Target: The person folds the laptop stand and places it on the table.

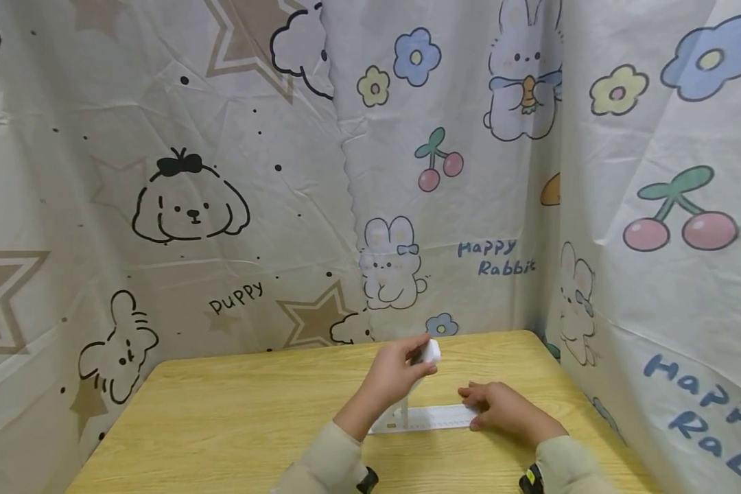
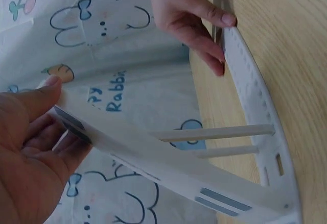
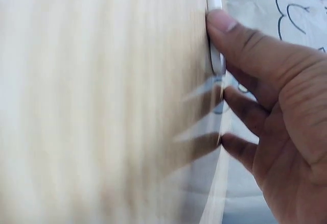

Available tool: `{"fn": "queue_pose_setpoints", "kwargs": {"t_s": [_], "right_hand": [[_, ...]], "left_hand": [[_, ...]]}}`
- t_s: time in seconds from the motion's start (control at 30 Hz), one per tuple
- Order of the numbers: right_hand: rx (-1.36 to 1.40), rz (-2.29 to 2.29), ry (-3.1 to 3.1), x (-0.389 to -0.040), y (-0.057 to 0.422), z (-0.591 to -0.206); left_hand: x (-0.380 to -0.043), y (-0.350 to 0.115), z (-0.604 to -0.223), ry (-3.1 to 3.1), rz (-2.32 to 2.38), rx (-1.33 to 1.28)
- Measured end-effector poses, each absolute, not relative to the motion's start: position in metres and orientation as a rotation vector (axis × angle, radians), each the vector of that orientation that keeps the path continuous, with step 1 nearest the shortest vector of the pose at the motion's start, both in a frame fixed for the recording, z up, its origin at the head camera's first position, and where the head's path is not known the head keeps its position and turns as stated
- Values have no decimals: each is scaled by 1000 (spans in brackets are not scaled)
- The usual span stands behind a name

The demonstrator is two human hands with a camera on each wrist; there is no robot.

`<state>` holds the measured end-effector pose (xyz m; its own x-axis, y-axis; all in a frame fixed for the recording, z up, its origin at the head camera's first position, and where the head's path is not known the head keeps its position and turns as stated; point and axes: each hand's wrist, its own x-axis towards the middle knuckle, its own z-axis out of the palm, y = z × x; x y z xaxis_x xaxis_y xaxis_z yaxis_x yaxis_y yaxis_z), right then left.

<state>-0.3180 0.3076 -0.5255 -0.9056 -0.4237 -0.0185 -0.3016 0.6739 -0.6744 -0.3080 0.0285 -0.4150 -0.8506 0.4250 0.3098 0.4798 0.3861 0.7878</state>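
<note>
A white folding stand has its flat base (image 1: 441,416) lying on the table, with a hinged arm (image 2: 138,142) slanting up from one end. Two thin rods (image 2: 219,132) run between arm and base. Grey strips (image 2: 225,198) mark the arm. My left hand (image 1: 395,370) pinches the raised tip of the arm between thumb and fingers. At the base's other end, my right hand (image 1: 509,412) grips the edge, its thumb (image 3: 223,21) on the near side. Two of its fingertips touch the tabletop in the right wrist view.
The yellow wood-grain table (image 1: 234,412) has rounded far corners. Behind it and along the sides hangs a printed curtain (image 1: 296,206) with puppies, rabbits and cherries. A dark band (image 1: 366,479) shows at the left sleeve, another (image 1: 531,479) at the right.
</note>
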Motion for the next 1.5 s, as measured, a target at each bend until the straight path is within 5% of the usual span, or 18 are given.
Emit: {"fn": "queue_pose_setpoints", "kwargs": {"t_s": [1.1, 1.5], "right_hand": [[-628, -916, 2685, -286, 303, -517], [-670, -965, 2726, -287, 306, -520]], "left_hand": [[-321, 18, -431, -2572, -1380, -979], [-313, 24, -427, -2508, -1351, -843]]}}
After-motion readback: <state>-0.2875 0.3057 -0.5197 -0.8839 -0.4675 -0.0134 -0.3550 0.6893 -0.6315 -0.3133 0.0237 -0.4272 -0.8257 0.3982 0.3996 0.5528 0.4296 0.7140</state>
